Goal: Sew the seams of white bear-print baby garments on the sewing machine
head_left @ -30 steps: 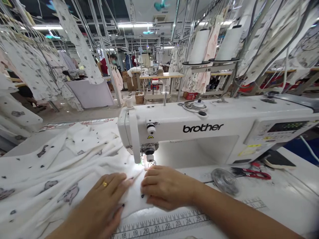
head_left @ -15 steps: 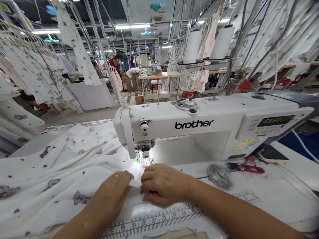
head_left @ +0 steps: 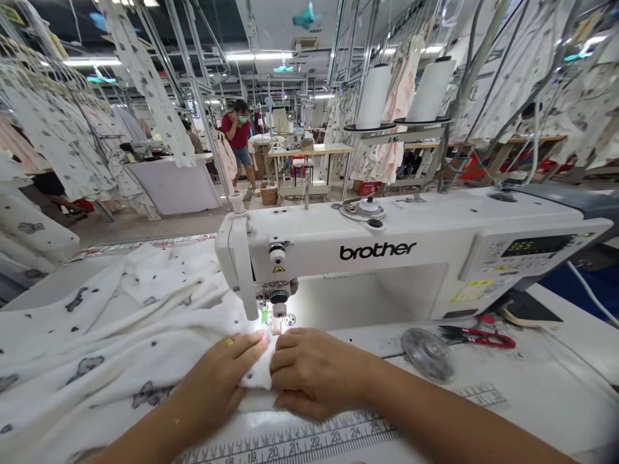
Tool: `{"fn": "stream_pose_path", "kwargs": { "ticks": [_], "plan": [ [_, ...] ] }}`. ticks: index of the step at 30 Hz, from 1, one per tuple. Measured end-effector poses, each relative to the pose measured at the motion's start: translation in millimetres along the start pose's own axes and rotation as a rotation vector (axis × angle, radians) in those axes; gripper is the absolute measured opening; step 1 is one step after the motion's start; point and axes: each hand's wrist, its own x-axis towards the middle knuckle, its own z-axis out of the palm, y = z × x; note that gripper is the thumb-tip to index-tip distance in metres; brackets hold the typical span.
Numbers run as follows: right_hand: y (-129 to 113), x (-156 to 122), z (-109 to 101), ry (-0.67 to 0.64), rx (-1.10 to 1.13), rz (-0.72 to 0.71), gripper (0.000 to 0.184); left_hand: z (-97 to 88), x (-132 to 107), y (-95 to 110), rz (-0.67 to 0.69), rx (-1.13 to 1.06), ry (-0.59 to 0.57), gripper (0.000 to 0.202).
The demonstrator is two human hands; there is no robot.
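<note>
White fabric (head_left: pixel 193 322) with grey animal prints and dots spreads in loose folds over the left of the sewing table. My left hand (head_left: pixel 225 370), a ring on one finger, lies on it with fingers stretched flat, their tips just in front of the lit needle area. Beside it, my right hand (head_left: pixel 316 370) has its fingers curled onto the fabric's right edge. Between the hands a small part of the cloth shows. The white sewing machine (head_left: pixel 309 258) stands right behind both hands, a small green part (head_left: pixel 264 316) by its needle.
Right of my right hand lie a clear round disc (head_left: pixel 428 354) and red-handled thread snips (head_left: pixel 483 336). A printed ruler scale (head_left: pixel 314 441) runs along the table front. Thread cones (head_left: pixel 374 96) stand above the machine. Behind, a person in red (head_left: pixel 236 135) stands among hanging garments.
My left hand has moved slightly up and right and now lies flatter on the cloth. The raised fabric edge between my hands has come down. The person behind stands more upright.
</note>
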Motion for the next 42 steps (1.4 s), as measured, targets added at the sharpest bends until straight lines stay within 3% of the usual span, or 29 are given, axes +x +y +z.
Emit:
{"fn": "stream_pose_path", "kwargs": {
  "ticks": [5, 9, 15, 20, 26, 34, 37, 42],
  "plan": [
    [-1, 2, -1, 0.005, 0.004, 0.133, 0.020, -1.6, 17, -27, 0.032, -0.056, -0.076, 0.052],
    [3, 2, 1, 0.020, 0.010, 0.129, 0.019, -4.2, 21, -39, 0.042, -0.106, -0.111, 0.051],
    [6, 1, 2, 0.017, -0.029, 0.090, 0.018, -20.1, 16, -16, -0.010, -0.187, -0.104, 0.041],
    [3, 3, -1, 0.023, -0.015, 0.126, 0.019, -20.8, 23, 0, 0.074, -0.224, -0.093, 0.024],
    [5, 4, -4, 0.007, -0.034, 0.219, 0.024, -14.3, 26, -5, 0.097, -0.023, -0.010, 0.028],
    [10, 2, -4, 0.031, 0.063, 0.184, 0.018, -18.1, 23, -7, 0.171, -0.100, 0.017, 0.024],
    [11, 2, -5, 0.034, 0.083, 0.192, 0.016, -17.1, 23, -7, 0.229, -0.062, 0.026, 0.021],
    [11, 2, -5, 0.027, 0.074, 0.193, 0.013, -16.1, 23, -9, 0.202, 0.045, 0.073, 0.023]
  ]
}}
